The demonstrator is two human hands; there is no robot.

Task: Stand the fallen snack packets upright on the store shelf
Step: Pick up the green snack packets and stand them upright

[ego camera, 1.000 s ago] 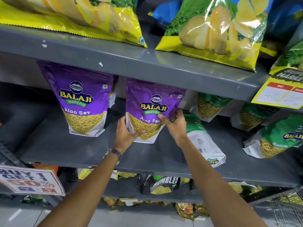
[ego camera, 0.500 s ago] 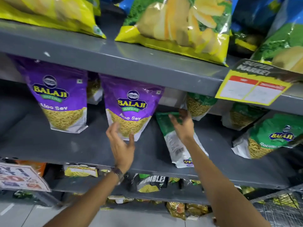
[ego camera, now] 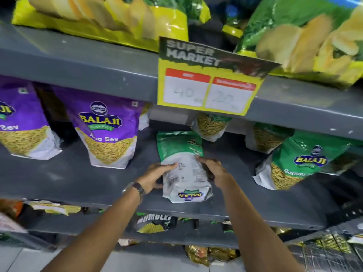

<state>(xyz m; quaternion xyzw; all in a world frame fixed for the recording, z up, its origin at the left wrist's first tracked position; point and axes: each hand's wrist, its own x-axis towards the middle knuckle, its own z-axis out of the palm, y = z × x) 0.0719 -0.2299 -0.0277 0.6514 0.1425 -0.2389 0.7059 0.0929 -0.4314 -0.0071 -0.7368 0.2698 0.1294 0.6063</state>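
Basically mid-grasp on the fallen green packet (ego camera: 183, 165), centre of frame, lying flat on the grey middle shelf (ego camera: 68, 179) with its back panel up and its bottom seam pointing toward the shelf lip. Left hand (ego camera: 155, 176) cupped against the packet's left edge, fingers curled over the white printed part; right hand (ego camera: 213, 169) pressed to the right edge, fingertips at the green-white boundary. Both closed on the pouch from opposite sides, probably so the soft bag pivots up without folding. Not yet lifted, as far as can be told; underside contact with the shelf hidden by the bag itself. Watch (ego camera: 136, 188) on the left wrist. Left of centre, purple Aloo Sev packet (ego camera: 107, 132) upright, a second purple one (ego camera: 21, 130) at far left edge, also standing, so likely finished. Right of frame, another green Balaji packet (ego camera: 296, 161) tilted and leaning, probably next in line. More green pouches (ego camera: 212, 124) tucked at the back under the upper shelf, posture unclear. Yellow price tag (ego camera: 208, 83) hanging off the upper shelf edge, partly blocking the back row. Chip bags (ego camera: 110, 14) above, blurred. Judged step: tip the pouch up onto its base, push back in line with the purple ones. Risk: slippery film, bag slumping forward again.
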